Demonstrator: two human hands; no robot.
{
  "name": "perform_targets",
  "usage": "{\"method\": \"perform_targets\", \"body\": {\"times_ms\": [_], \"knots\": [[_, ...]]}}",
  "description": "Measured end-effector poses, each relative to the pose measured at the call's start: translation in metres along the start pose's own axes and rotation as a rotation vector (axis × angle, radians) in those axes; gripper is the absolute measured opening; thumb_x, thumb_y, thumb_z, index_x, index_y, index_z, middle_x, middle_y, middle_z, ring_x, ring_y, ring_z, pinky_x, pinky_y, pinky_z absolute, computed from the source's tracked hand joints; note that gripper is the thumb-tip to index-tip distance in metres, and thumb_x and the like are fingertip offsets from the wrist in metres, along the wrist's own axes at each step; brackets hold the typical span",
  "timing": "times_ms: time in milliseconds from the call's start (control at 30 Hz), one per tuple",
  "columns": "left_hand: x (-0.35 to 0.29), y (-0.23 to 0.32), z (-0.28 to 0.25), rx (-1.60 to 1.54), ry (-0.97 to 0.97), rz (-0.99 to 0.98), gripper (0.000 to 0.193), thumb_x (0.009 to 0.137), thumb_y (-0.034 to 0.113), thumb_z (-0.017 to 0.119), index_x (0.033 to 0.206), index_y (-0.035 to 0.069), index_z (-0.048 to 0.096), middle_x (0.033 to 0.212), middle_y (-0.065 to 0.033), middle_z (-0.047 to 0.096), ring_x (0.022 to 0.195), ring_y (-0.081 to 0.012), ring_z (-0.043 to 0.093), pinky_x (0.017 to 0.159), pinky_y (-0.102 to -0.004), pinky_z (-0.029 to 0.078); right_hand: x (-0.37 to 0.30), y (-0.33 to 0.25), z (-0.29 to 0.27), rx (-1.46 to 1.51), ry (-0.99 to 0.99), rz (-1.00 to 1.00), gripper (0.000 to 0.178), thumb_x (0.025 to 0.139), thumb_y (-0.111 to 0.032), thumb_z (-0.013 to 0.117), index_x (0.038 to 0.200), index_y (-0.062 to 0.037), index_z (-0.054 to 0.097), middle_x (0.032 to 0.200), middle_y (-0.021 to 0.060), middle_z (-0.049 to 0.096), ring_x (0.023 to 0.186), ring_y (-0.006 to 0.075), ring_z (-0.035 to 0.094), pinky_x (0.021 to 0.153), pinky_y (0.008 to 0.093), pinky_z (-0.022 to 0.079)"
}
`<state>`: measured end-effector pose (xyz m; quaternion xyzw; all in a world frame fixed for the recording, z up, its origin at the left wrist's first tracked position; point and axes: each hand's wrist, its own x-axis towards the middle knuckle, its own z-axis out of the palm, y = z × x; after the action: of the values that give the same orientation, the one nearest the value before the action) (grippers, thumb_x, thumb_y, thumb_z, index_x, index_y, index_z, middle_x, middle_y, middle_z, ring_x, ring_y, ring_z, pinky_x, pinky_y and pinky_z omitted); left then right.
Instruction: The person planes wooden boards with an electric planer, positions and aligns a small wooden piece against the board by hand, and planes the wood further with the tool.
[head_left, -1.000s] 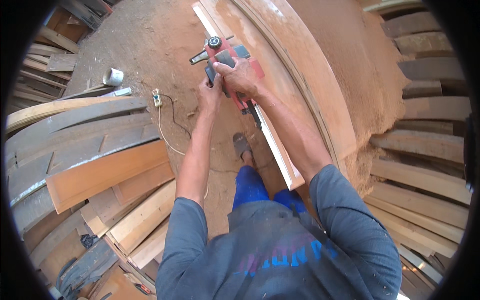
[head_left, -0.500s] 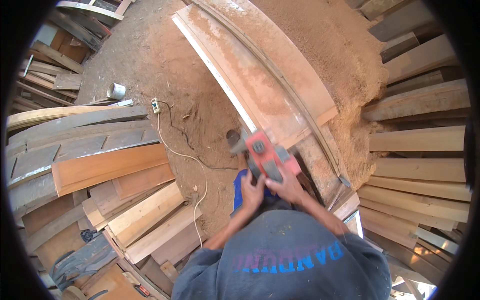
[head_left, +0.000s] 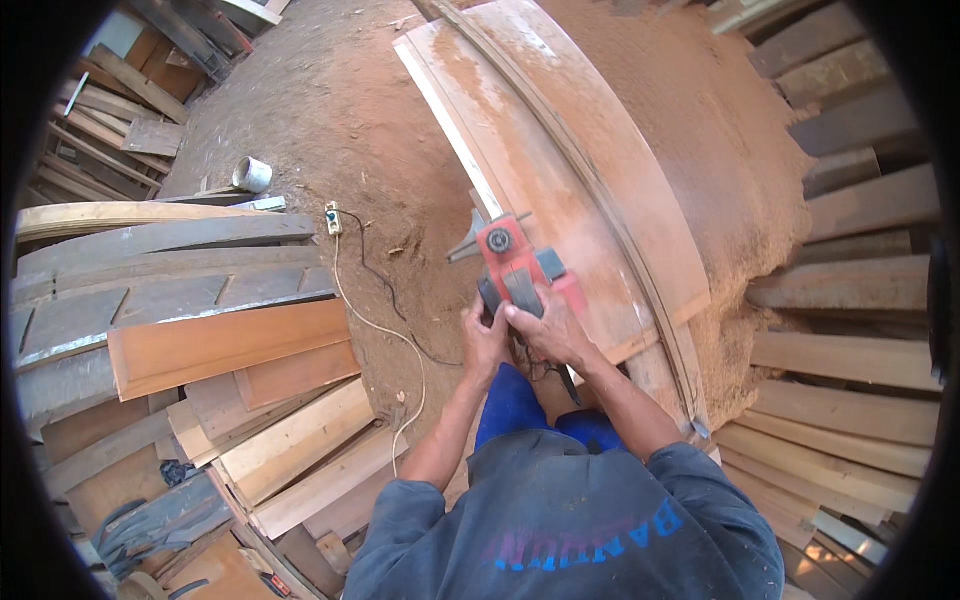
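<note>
Both of my hands are closed around a red and black electric planer [head_left: 505, 262] with a grey metal guide at its left side. My left hand [head_left: 486, 345] grips the rear left part, and my right hand [head_left: 552, 325] wraps the back beside the dark handle, thumbs close together. The tool sits over the near part of a pale-edged strip along the left side of a wide wooden plank [head_left: 560, 235]. Its underside is hidden, so contact with the wood cannot be seen. Sawdust covers parts of the plank, and a long narrow wooden strip [head_left: 610, 205] lies lengthwise on it.
A white extension cord [head_left: 385, 327] runs from a socket block [head_left: 333, 217] on the dirt floor, with a black cable joined there. Stacked boards [head_left: 235, 340] stand left, more planks [head_left: 845, 360] right. A white bucket [head_left: 253, 175] lies beyond; sawdust heaps [head_left: 740, 190] border the plank.
The planer has moved forward and left over the plank's edge, with my arms reaching farther out. My view has shifted, and both hands have kept their hold.
</note>
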<state>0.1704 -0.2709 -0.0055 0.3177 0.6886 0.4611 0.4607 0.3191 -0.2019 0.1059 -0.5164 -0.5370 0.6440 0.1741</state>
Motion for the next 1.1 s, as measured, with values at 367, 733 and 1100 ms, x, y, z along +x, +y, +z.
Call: {"method": "perform_targets", "body": {"times_ms": [367, 733, 1100], "knots": [[0.269, 0.105, -0.061, -0.167, 0.022, 0.099, 0.040, 0.101, 0.037, 0.068, 0.114, 0.000, 0.074, 0.090, -0.0014, 0.073, 0.079, -0.0068, 0.062, 0.069, -0.0286, 0.052, 0.250, -0.143, 0.012, -0.187, 0.037, -0.163, 0.057, 0.093, -0.049, 0.064, 0.113, 0.0042, 0.068, 0.089, 0.0194, 0.071, 0.079, 0.0253, 0.070, 0.072, 0.0408, 0.056], [0.262, 0.087, -0.052, -0.175, 0.021, 0.171, 0.032, 0.101, 0.028, 0.069, 0.118, 0.001, 0.073, 0.088, 0.0006, 0.072, 0.071, -0.0073, 0.059, 0.062, -0.0299, 0.048, 0.243, -0.134, 0.012, -0.156, 0.156, -0.167, 0.059, 0.090, -0.055, 0.063, 0.106, 0.0014, 0.071, 0.083, 0.0133, 0.070, 0.077, 0.0219, 0.067, 0.069, 0.0392, 0.052], [-0.053, -0.015, 0.015, -0.151, 0.000, 0.128, 0.053, 0.096, 0.022, 0.073, 0.140, -0.003, 0.058, 0.110, -0.0140, 0.072, 0.090, -0.0174, 0.066, 0.077, -0.0347, 0.054, -0.038, 0.040, -0.005, -0.035, 0.033, -0.103, 0.060, 0.090, -0.042, 0.069, 0.129, 0.0028, 0.062, 0.108, 0.0222, 0.072, 0.101, 0.0297, 0.070, 0.091, 0.0432, 0.054]]}}
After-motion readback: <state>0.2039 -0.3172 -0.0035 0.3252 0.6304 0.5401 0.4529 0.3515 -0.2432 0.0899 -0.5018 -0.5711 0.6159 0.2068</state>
